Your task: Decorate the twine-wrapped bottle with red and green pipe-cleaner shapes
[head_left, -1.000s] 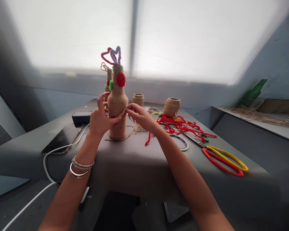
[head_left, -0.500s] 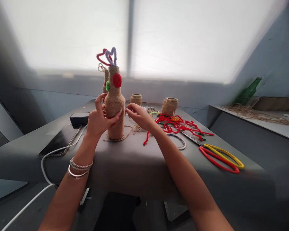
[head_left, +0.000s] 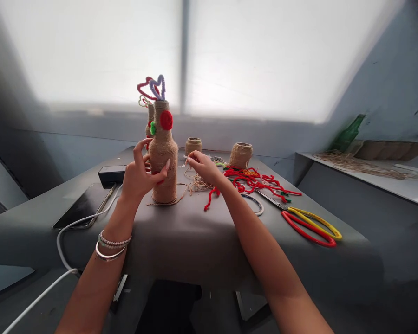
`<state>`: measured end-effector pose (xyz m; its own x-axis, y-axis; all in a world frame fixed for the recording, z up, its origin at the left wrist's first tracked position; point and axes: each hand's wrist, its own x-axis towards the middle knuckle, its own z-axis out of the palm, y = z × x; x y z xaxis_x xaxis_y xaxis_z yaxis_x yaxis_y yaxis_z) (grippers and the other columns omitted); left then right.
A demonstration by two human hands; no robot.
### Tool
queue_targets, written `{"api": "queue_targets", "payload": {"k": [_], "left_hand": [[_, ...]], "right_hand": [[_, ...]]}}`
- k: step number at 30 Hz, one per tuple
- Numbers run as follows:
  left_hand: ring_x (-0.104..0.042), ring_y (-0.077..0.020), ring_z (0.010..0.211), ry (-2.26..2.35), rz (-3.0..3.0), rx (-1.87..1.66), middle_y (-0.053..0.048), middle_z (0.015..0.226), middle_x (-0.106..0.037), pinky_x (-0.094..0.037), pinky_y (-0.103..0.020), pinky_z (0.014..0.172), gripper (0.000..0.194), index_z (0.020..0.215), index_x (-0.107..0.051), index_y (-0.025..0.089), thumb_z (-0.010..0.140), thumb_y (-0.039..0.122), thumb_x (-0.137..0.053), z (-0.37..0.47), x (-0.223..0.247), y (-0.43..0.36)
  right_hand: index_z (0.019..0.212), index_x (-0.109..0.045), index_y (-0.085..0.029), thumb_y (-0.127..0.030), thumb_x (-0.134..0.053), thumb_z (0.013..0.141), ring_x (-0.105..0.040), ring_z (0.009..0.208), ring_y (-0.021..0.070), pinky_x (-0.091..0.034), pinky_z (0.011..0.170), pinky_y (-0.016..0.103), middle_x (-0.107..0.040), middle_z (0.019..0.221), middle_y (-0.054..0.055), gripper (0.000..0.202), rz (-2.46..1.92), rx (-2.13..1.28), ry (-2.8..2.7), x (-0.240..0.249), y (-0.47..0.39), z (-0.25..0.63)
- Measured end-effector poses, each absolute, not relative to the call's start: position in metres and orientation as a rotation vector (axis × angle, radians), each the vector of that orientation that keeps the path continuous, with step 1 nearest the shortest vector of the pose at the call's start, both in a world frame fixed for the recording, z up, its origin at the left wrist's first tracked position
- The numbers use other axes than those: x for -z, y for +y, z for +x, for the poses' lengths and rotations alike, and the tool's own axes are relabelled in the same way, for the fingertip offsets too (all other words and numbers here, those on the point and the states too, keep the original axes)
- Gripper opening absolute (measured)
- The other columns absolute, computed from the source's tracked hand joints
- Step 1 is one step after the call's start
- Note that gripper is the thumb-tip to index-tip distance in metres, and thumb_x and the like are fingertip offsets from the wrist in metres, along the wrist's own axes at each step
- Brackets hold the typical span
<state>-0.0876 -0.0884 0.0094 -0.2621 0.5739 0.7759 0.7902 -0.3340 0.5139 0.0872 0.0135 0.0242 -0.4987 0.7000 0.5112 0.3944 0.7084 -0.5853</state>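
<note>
A twine-wrapped bottle [head_left: 165, 153] stands upright on the table, with a red pompom [head_left: 166, 120] and a green tuft [head_left: 153, 128] on its neck. Heart shapes of purple pipe cleaner [head_left: 159, 88] and red pipe cleaner rise from the top. My left hand [head_left: 138, 171] grips the bottle's left side, thumb across its front. To the right of the bottle, apart from it, my right hand [head_left: 202, 166] pinches something small and pale at the fingertips, too small to name. Loose twine [head_left: 198, 183] lies beneath and behind that hand.
Two twine-wrapped jars [head_left: 241, 155] stand behind red pipe cleaners [head_left: 261, 178]. Scissors [head_left: 311, 226] and a tape ring [head_left: 257, 204] lie at right. A phone [head_left: 85, 206], dark box [head_left: 112, 175] and white cable [head_left: 64, 234] are at left. A green bottle [head_left: 350, 133] rests on the side shelf.
My right hand has drawn away from the bottle to the right, with a small pale thing now visible at its fingertips. My left hand stays on the bottle. The view has shifted slightly.
</note>
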Motion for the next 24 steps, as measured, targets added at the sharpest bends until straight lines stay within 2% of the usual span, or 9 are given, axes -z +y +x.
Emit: {"api": "queue_targets", "payload": {"k": [8,14,19,24], "left_hand": [[-0.069,-0.0209,0.070,-1.745,-1.716,1.641,-0.006,0.097,-0.070,-0.055,-0.033,0.063,0.085,0.130,-0.032,0.024,0.061,0.044,-0.075,-0.089,-0.009,-0.087],[-0.068,-0.0256,0.081,-1.797,-1.679,1.608,-0.007,0.103,-0.066,-0.054,-0.037,0.066,0.093,0.133,-0.027,0.026,0.058,0.047,-0.077,-0.086,-0.008,-0.087],[-0.067,-0.0248,0.083,-1.791,-1.715,1.644,-0.008,0.107,-0.063,-0.053,-0.035,0.065,0.095,0.135,-0.024,0.028,0.058,0.043,-0.077,-0.086,-0.007,-0.085],[-0.067,-0.0223,0.077,-1.745,-1.749,1.691,-0.005,0.100,-0.064,-0.053,-0.035,0.066,0.092,0.135,-0.026,0.027,0.059,0.039,-0.077,-0.088,-0.005,-0.084]], "right_hand": [[0.066,-0.049,-0.017,-0.025,-0.041,0.076,-0.039,0.059,0.0108,-0.028,0.054,0.025,-0.045,0.065,-0.001,0.015,-1.188,-0.552,-1.987,-0.040,0.037,0.145],[0.059,-0.038,-0.019,-0.028,-0.043,0.074,-0.028,0.053,0.0094,-0.023,0.052,0.026,-0.033,0.056,-0.004,0.019,-1.425,-0.598,-1.898,-0.031,0.057,0.176],[0.063,-0.049,-0.017,-0.034,-0.043,0.076,-0.038,0.054,0.0117,-0.029,0.057,0.027,-0.046,0.059,0.000,0.022,-1.627,-0.526,-1.696,-0.019,0.071,0.185],[0.068,-0.056,-0.015,-0.034,-0.043,0.078,-0.047,0.060,0.0142,-0.035,0.062,0.026,-0.055,0.063,0.004,0.025,-1.695,-0.470,-1.661,-0.012,0.080,0.186]]}}
